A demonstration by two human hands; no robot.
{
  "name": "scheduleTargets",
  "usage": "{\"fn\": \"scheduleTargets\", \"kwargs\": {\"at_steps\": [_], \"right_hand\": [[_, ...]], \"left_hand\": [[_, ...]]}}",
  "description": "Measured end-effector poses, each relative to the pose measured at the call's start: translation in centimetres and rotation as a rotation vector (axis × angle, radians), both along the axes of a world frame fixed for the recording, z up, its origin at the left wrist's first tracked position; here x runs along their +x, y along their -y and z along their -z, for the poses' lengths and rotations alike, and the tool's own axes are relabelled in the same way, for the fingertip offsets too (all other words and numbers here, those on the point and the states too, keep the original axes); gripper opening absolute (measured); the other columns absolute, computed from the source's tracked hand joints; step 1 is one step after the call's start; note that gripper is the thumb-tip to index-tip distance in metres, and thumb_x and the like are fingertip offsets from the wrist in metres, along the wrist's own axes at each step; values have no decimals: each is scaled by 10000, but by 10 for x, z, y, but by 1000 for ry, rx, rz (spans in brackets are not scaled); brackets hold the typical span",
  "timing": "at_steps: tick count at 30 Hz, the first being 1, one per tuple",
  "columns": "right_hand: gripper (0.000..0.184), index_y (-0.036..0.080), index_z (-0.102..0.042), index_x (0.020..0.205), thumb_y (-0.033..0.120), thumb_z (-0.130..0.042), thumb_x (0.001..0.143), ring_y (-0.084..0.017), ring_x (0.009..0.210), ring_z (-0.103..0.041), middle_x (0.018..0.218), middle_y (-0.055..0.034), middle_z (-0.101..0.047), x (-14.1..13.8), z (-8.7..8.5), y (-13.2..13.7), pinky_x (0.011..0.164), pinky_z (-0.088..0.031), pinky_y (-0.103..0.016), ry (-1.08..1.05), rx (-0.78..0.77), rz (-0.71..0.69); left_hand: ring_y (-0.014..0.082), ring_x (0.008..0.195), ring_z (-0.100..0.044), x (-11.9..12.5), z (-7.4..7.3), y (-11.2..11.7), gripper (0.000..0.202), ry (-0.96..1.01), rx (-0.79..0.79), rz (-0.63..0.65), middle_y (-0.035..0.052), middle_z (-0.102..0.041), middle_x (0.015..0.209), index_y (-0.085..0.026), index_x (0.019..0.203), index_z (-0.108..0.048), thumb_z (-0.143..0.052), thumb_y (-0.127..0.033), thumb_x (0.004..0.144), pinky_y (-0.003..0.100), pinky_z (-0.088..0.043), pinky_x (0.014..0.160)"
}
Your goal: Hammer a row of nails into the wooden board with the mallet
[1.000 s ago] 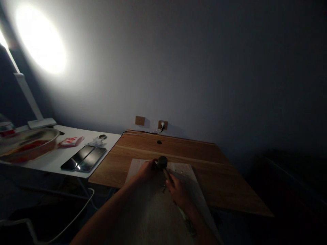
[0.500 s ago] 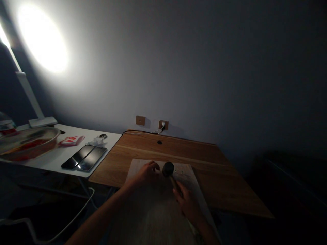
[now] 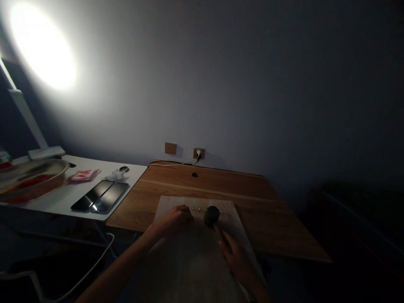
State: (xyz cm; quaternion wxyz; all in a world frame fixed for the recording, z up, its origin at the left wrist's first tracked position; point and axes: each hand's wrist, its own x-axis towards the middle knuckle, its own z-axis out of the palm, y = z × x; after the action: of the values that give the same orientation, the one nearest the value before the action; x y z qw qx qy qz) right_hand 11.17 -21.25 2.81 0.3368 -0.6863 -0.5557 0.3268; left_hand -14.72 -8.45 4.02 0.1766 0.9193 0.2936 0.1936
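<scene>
My right hand point(image 3: 235, 256) is wrapped round the handle of a mallet point(image 3: 211, 216) with a dark round head. The mallet head is over the upper part of a pale wooden board point(image 3: 189, 261). Several small shiny nails point(image 3: 199, 208) stand in a row near the board's far edge, on both sides of the mallet head. My left hand point(image 3: 178, 219) is closed at the board's left side, left of the nails, with its fingers curled down. Whatever its fingertips hold, if anything, is hidden.
Under the board's far part lies a brown wooden table point(image 3: 271, 219). A white table point(image 3: 63, 210) on the left bears two phones point(image 3: 109, 197), a clear bowl point(image 3: 38, 181), a red-and-white packet point(image 3: 83, 176) and a lamp point(image 3: 30, 122). Cables run to a wall socket point(image 3: 198, 153).
My left hand has moved a little left and down from the nails, uncovering more of them. The mallet head has shifted slightly right and lower. The whole view has shifted slightly.
</scene>
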Motion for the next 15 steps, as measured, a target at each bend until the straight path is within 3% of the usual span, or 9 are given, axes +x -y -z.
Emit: {"fn": "scheduleTargets", "kwargs": {"at_steps": [7, 12, 15], "right_hand": [[717, 160, -617, 1371, 644, -504, 854, -201, 611, -624, 739, -41, -674, 0, -1, 1, 599, -499, -313, -60, -99, -41], [705, 154, -623, 1356, 637, -511, 854, -190, 584, -600, 708, -26, -646, -1, -3, 2, 564, -483, -299, -85, -77, -62], [704, 162, -635, 1344, 654, -502, 857, -207, 597, -614, 721, -42, -656, 0, 0, 1, 566, -494, -314, -74, -72, -46]], "left_hand": [[193, 940, -601, -26, -12, -3, 200, -148, 149, -13, 53, -670, 962, -236, 965, -740, -590, -131, 883, 305, -446, 916], [220, 1067, -575, -27, -13, -10, 94, -180, 264, 38, 71, -682, 1065, -223, 926, -705, -626, -174, 910, 335, -407, 972], [215, 1014, -602, -22, -10, -14, 81, -185, 243, 22, 63, -703, 975, -218, 926, -694, -621, -185, 914, 333, -424, 957]]}}
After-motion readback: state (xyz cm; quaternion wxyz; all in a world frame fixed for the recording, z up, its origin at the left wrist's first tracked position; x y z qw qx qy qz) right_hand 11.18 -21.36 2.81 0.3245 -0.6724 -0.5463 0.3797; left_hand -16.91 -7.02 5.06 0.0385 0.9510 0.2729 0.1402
